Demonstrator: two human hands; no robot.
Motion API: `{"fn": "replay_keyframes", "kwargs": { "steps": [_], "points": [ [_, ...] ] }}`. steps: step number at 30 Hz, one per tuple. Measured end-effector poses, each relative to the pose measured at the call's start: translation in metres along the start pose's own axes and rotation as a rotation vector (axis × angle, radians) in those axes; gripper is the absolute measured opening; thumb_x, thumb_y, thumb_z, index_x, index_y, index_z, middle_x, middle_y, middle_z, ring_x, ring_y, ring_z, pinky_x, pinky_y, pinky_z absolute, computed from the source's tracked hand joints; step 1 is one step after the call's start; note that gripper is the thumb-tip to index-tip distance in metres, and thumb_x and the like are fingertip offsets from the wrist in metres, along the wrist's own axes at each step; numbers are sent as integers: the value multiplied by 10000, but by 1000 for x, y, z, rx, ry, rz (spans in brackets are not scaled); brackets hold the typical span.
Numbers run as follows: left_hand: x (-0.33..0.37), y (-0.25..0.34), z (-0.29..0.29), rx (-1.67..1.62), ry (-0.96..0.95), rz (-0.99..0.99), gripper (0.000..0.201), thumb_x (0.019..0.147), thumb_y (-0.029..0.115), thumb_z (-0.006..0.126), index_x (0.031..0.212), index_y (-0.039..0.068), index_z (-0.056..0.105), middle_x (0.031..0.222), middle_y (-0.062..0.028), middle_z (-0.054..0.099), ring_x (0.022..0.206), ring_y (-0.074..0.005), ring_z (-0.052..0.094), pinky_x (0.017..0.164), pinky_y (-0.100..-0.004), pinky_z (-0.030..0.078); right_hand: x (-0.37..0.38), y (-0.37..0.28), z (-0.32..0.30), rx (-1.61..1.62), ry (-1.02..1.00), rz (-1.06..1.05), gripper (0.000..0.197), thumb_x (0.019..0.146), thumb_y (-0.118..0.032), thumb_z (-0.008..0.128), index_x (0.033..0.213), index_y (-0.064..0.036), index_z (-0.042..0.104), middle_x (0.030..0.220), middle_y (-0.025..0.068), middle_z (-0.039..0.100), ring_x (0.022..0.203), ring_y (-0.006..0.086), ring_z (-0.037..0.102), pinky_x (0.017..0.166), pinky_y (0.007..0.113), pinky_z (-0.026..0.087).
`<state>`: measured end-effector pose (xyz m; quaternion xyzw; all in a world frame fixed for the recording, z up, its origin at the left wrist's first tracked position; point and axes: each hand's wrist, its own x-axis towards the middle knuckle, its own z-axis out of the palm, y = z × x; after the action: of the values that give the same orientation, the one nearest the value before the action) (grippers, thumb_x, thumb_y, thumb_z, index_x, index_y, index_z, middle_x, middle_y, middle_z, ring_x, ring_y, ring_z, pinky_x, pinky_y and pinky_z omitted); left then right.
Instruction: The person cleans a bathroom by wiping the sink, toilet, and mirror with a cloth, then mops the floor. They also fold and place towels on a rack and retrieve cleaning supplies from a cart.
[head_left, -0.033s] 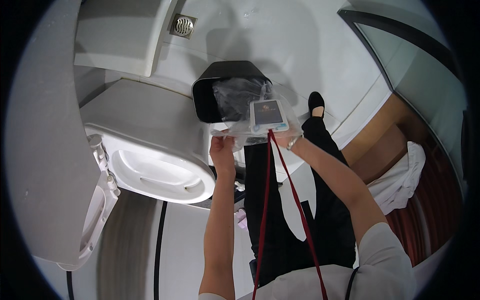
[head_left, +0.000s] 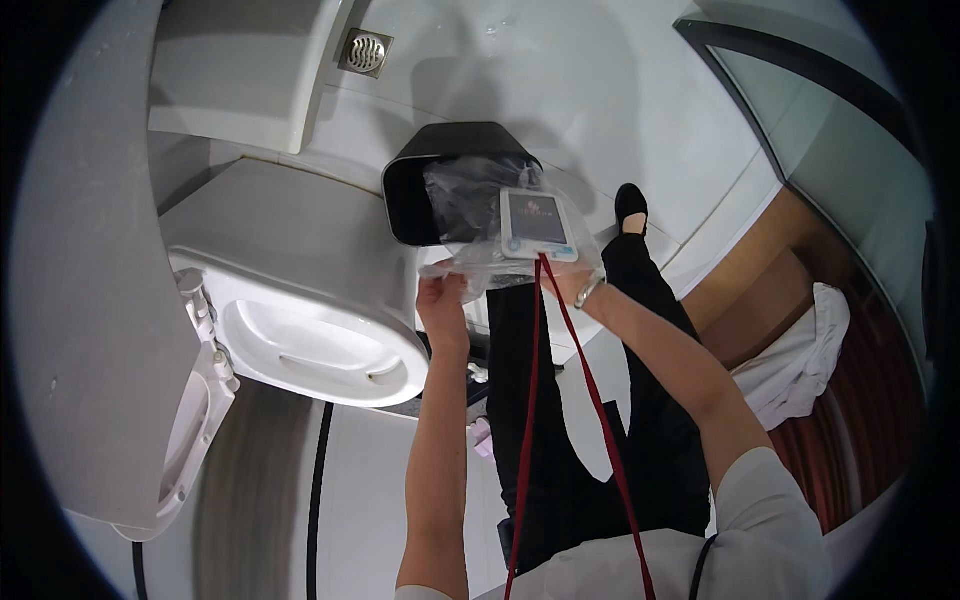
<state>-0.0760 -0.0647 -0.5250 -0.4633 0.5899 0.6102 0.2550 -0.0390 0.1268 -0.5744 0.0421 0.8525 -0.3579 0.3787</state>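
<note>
A clear plastic bag (head_left: 462, 196) stretches between my hands, its bulk reaching into the mouth of a black trash bin (head_left: 462, 138). At the bag's near left edge my left hand (head_left: 442, 300) is closed, pinching the film. My right hand (head_left: 570, 284), with a silver band at its wrist, holds the bag's near right part; the badge and the film partly hide its fingers. A white-framed badge (head_left: 537, 220) on a red lanyard (head_left: 529, 420) hangs in front of the bag and covers some of it.
Left of the bin stands a white toilet (head_left: 300, 345) with its lid raised. A floor drain (head_left: 366, 52) lies beyond it. On the right are a black-framed glass panel (head_left: 740, 110), a brown wooden ledge (head_left: 755, 300) and a white cloth (head_left: 805, 360). My black shoe (head_left: 631, 207) is near the bin.
The badge has swung slightly away from me. Both hands have shifted very little and keep their hold on the bag.
</note>
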Motion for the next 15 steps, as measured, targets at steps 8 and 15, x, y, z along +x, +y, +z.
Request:
{"fn": "replay_keyframes", "kwargs": {
  "steps": [8,15],
  "points": [
    [35,-20,-31,149,191,83,177,819,-3,593,989,21,548,944,-42,597,841,-128,562,785,-252,439,-21,49,35,30,67,222,574,830,-59,492,1373,-73,305,1321,205,420,1024,395,551,822,429,506],
    [104,-25,-72,941,256,212,107,793,0,627,899,-5,613,751,-72,618,740,-176,608,669,-275,477,26,77,5,297,-8,72,706,942,-146,424,1466,-133,-49,1327,241,418,1042,360,574,880,412,474]
  ]
}}
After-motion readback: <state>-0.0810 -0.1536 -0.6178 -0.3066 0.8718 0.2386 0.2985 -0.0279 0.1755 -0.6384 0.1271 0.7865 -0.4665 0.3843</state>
